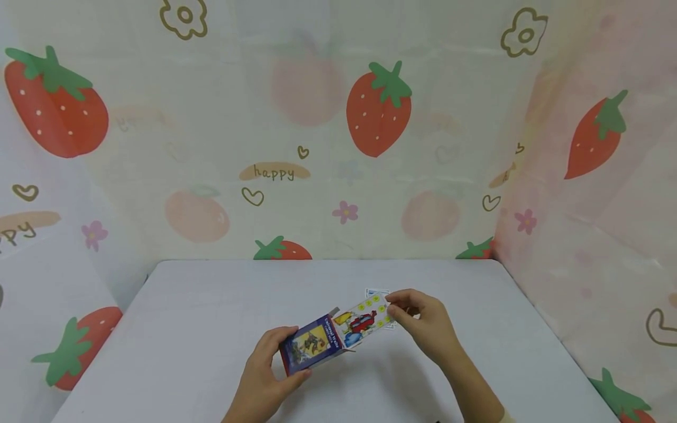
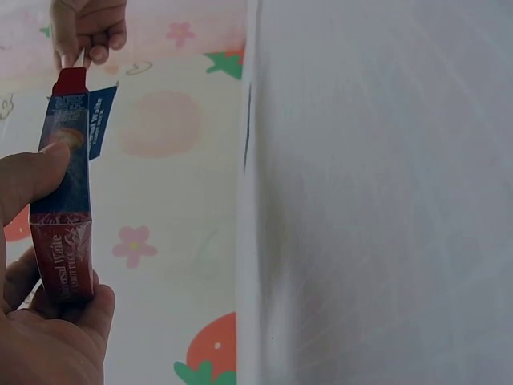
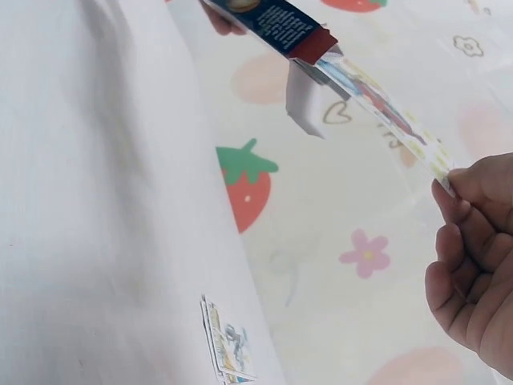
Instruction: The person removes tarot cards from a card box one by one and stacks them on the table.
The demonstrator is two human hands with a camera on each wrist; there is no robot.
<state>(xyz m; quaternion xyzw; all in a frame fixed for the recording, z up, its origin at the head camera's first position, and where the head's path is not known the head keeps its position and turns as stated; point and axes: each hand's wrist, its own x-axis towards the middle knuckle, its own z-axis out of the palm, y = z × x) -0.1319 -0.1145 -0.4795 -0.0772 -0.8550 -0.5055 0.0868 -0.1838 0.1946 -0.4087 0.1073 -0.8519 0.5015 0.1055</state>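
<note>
A dark blue tarot card box (image 1: 311, 344) is gripped by my left hand (image 1: 267, 367), thumb on one edge and fingers on the other. Its end flaps stand open toward the right. Out of that end sticks a tarot card (image 1: 362, 320) with yellow discs and a red figure. The thumb and fingertips of my right hand (image 1: 420, 320) pinch the card's outer end. In the right wrist view the card (image 3: 385, 112) bends slightly between box and hand. The left wrist view shows the box's red bottom (image 2: 64, 257) with white lettering.
A small stack of cards (image 3: 230, 341) lies on the white table (image 1: 211, 305), partly hidden behind the held card and right hand in the head view. Strawberry-patterned cloth (image 1: 328, 135) hangs around the table's back and sides.
</note>
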